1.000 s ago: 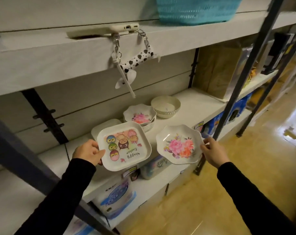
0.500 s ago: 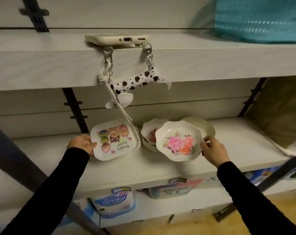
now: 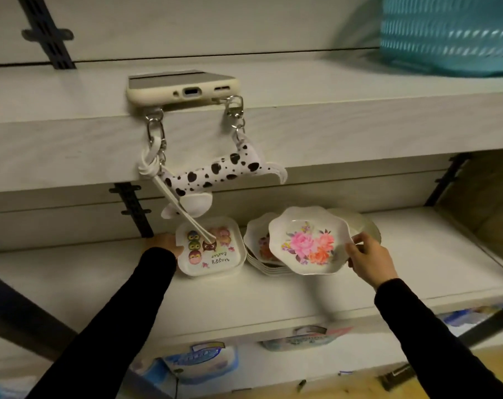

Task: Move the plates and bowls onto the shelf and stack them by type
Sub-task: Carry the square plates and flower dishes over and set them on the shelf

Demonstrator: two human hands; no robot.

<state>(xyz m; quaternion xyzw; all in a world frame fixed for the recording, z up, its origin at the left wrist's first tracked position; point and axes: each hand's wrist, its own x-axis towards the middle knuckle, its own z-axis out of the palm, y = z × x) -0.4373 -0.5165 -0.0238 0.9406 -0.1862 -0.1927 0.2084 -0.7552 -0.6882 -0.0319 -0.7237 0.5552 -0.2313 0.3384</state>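
Head view.

Centre left of frame: left hand at the left edge of the square owl plate, thumb over the rim, fingers hidden under it; firm hold on the plate. Plate low on the middle shelf, nearly flat; cannot tell whether another square plate lies beneath.

Centre right: right hand curled round the right rim of the floral plate, thumb on top, fingers behind. Plate tilted toward the camera, held above and partly in front of the stack of scalloped plates, not seated on it. Stack just beside the square owl plate, on its right.

Behind the floral plate, right of centre: pale bowls on the same shelf, mostly hidden.

Upper centre: phone flat at the front lip of the upper shelf, spotted strap hanging from it, white cord crossing in front of the square owl plate.

Upper right: teal basket.

Bottom of frame: blue-printed packages below the middle shelf.
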